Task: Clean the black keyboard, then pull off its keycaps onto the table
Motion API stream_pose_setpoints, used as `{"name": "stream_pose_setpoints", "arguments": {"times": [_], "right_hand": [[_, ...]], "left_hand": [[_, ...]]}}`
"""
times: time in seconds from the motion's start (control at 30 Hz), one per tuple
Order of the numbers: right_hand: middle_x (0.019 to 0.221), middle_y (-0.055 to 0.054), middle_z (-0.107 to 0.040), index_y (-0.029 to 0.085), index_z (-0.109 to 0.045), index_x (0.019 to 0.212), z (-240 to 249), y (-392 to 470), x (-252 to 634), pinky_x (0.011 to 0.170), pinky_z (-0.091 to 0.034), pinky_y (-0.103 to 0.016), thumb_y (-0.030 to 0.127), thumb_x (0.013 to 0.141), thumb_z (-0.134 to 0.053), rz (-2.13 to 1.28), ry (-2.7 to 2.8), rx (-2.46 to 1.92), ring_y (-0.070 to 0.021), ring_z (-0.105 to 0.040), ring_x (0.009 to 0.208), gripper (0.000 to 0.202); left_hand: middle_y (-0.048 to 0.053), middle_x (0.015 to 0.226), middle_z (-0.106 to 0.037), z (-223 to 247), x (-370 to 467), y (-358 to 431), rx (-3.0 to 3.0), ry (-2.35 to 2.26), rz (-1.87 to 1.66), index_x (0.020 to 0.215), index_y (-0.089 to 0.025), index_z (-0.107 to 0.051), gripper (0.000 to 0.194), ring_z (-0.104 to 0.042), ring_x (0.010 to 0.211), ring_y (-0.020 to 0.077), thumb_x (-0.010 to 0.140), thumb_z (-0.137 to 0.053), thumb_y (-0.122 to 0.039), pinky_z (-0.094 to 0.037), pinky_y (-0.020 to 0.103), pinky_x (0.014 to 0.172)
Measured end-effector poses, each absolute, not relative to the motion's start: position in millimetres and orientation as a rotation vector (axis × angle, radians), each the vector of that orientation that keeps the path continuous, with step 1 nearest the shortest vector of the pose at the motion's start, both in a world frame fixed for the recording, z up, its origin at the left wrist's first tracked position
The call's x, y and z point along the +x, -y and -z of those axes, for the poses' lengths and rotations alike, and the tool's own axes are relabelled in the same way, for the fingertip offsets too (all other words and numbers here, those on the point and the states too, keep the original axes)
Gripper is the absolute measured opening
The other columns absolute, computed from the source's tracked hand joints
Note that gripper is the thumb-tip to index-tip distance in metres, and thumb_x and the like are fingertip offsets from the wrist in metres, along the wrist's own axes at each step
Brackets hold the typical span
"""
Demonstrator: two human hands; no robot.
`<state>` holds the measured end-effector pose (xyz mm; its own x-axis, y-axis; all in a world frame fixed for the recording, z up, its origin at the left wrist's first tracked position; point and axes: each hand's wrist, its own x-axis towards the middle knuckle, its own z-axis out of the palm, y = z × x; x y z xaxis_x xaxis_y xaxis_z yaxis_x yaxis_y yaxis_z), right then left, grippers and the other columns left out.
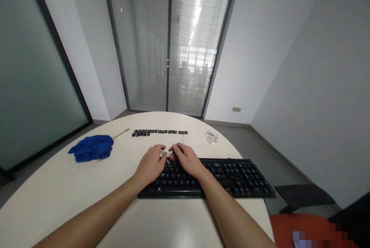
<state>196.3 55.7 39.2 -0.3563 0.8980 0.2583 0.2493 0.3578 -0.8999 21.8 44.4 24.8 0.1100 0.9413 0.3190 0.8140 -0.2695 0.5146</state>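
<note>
A black keyboard (185, 191) lies along the near side of the table, and both hands are over its upper left part. My right hand (187, 158) pinches a thin wire keycap puller (184, 138); its wire loops stick out beyond the fingers, and a bit of metal shows near the keys below. Close beside it, my left hand (152, 163) rests at the keyboard's left end, thumb and fingers apart with nothing visible between them. Behind the hands, removed black keycaps (162, 131) stand in a long row, with a shorter second row at left.
A crumpled blue cloth (94, 147) lies on the white table (121, 217) at left, with a pale stick (121, 133) beside it. Crumpled white tissue (212, 137) sits at the right. An orange chair (303, 225) stands past the right table edge.
</note>
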Motion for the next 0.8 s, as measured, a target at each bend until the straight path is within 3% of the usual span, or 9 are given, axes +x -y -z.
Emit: {"name": "stream_pose_setpoints", "arguments": {"times": [0.17, 0.43, 0.8], "right_hand": [[0.074, -0.003, -0.068, 0.018, -0.066, 0.096, -46, -51, 199, 0.078, -0.048, -0.029, 0.053, 0.097, -0.037, -0.920, 1.876, -1.053, -0.0159, -0.064, 0.074, 0.046], [0.075, -0.002, -0.068, 0.019, -0.067, 0.093, -63, -38, 201, 0.077, -0.047, -0.029, 0.049, 0.097, -0.040, -0.835, 1.939, -1.079, -0.0172, -0.064, 0.075, 0.040], [0.073, -0.001, -0.067, 0.020, -0.067, 0.093, -54, -42, 198, 0.074, -0.048, -0.027, 0.048, 0.097, -0.042, -0.922, 1.926, -1.020, -0.0157, -0.063, 0.071, 0.037]], "left_hand": [[0.009, 0.113, -0.067, -23, 20, -24, 2.323, -1.627, -0.782, 0.114, -0.020, -0.060, 0.027, -0.059, 0.107, 0.0259, 0.091, -0.049, -0.030, -0.043, 0.040, 0.096], [0.006, 0.104, -0.070, -28, 6, -30, 2.328, -1.617, -0.793, 0.102, -0.022, -0.065, 0.019, -0.062, 0.098, 0.0237, 0.088, -0.053, -0.025, -0.046, 0.038, 0.091], [0.002, 0.102, -0.068, -31, 2, -26, 2.416, -1.321, -0.883, 0.097, -0.024, -0.065, 0.021, -0.059, 0.099, 0.0190, 0.091, -0.046, -0.017, -0.045, 0.034, 0.093]]}}
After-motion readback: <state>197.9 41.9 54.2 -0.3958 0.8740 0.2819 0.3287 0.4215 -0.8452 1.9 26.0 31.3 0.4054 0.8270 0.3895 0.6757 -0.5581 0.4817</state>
